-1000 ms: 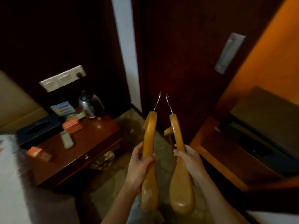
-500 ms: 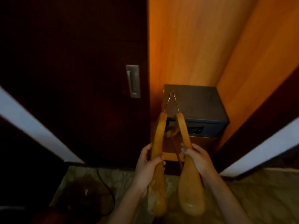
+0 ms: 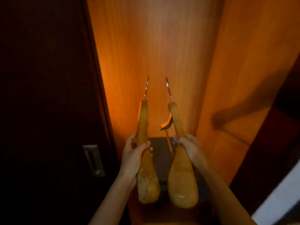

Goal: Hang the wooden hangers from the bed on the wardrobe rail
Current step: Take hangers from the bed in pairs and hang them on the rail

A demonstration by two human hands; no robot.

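- Left hand grip clamped on one glossy tan wooden hanger; right hand clamped on its twin.
- Long axes upright, metal hooks above both grips.
- Rail unseen; presumably overhead.

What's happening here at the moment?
A person stands at the open wardrobe with a wooden hanger in each hand. The left hand grips the left hanger and the right hand grips the right hanger, both with hooks pointing up. Neither is hung yet, and no rail is in view. A dark door stands to the left.
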